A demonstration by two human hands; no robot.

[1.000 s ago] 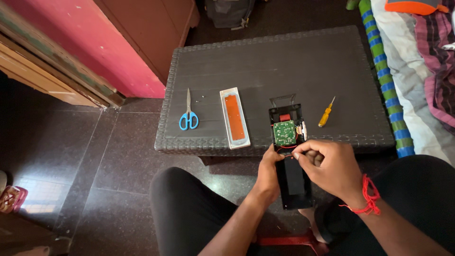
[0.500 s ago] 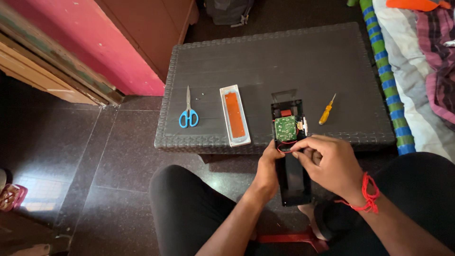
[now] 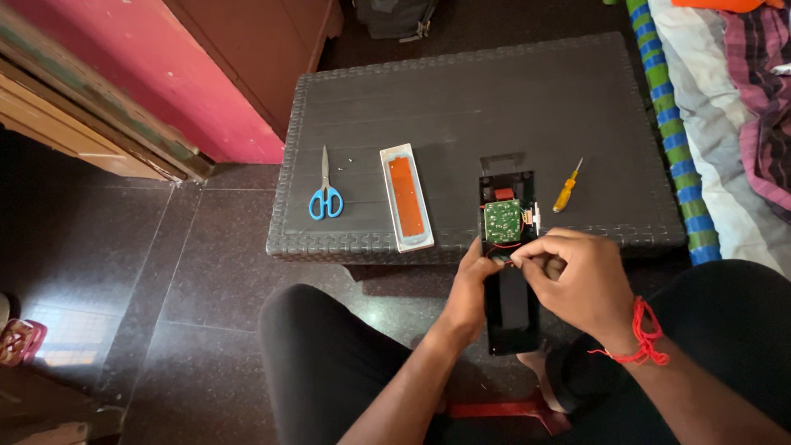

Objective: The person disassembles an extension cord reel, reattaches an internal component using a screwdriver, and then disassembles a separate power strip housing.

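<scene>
My left hand grips the left edge of a long black opened device housing that reaches from the table edge down over my lap. A small green circuit board with red wires sits in its upper part. My right hand rests on the housing just below the board, fingertips pinched on something small there; what it is I cannot tell. A red thread circles my right wrist.
On the dark woven table lie blue-handled scissors, a white tray-like cover with an orange panel and a yellow-handled screwdriver. A bed with striped cloth stands at right, pink and wooden furniture at left.
The housing has shifted slightly up toward the table. My right hand's fingers have moved in closer under the circuit board; my left hand keeps its grip.
</scene>
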